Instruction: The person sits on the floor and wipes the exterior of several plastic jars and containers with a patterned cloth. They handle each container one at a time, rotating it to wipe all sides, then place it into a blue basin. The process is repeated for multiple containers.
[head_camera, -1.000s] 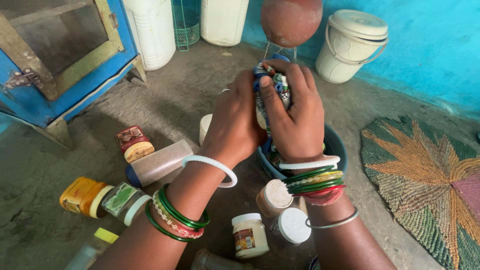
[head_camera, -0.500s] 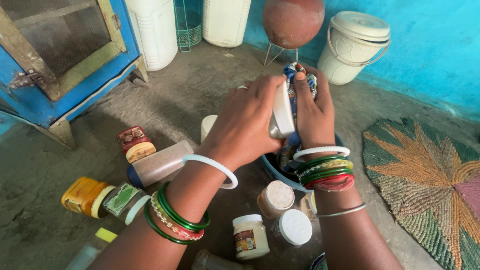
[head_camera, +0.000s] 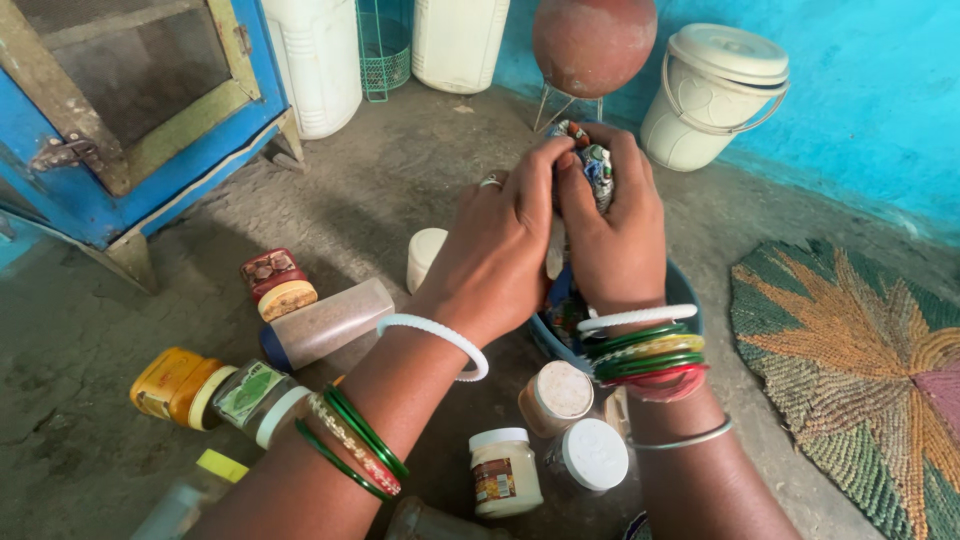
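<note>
A turquoise wall rises beyond the hands, a blue cabinet stands to their left, on the bare earthen floor.

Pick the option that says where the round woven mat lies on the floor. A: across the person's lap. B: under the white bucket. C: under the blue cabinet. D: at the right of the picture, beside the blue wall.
D: the woven mat lies flat on the floor at the right edge of the view, below the blue wall and well apart from the white bucket and the blue cabinet.
</note>
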